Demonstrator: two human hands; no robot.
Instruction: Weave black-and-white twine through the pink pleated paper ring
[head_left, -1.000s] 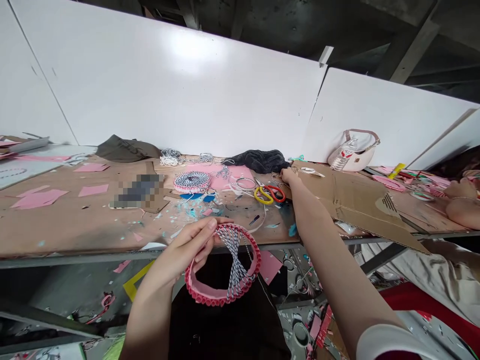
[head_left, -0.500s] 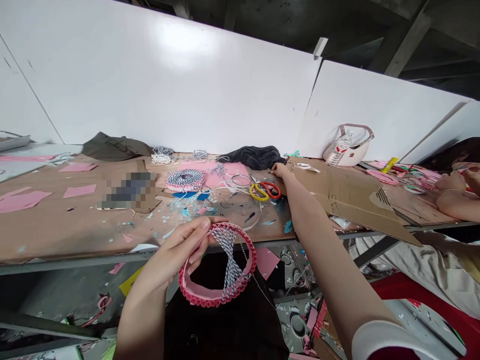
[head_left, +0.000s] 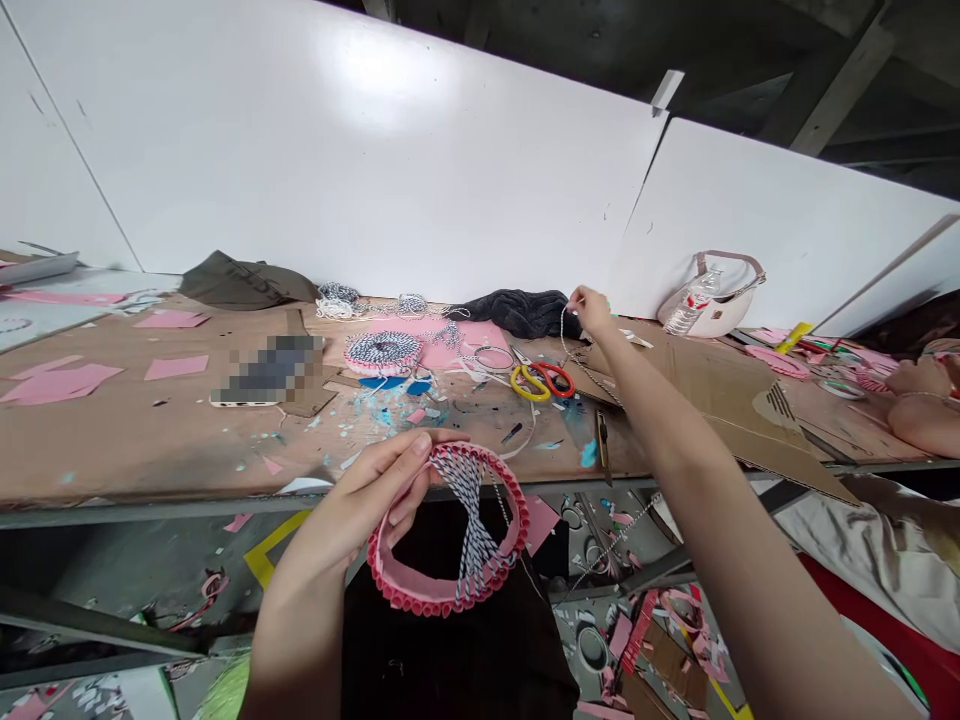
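Observation:
My left hand [head_left: 390,490] grips the upper left rim of a pink paper ring [head_left: 390,585] edged with small red rolled tubes. Black-and-white twisted cord [head_left: 472,510] is strung across the ring, its strands crossing in the middle. Past the scissors, my right hand [head_left: 591,308] pinches a length of the same kind of cord [head_left: 564,335], raised above the table near a dark cloth [head_left: 517,312]. The cord hangs from the fingertips and runs down toward the table's front edge. On the table lies a finished-looking disc wound with black-and-white cord [head_left: 384,352].
Scissors with yellow and red handles [head_left: 541,381] and a box cutter [head_left: 603,448] lie on the table [head_left: 150,440]. Flattened cardboard [head_left: 697,380], a bag [head_left: 724,310] and a bottle [head_left: 690,305] are at right. A co-worker's arm [head_left: 926,410] rests far right. A blurred phone [head_left: 266,372] lies left.
My right hand has lifted from the tabletop beside the dark cloth, raising the cord. The box cutter has come into view from behind my right arm. My left hand still holds the ring.

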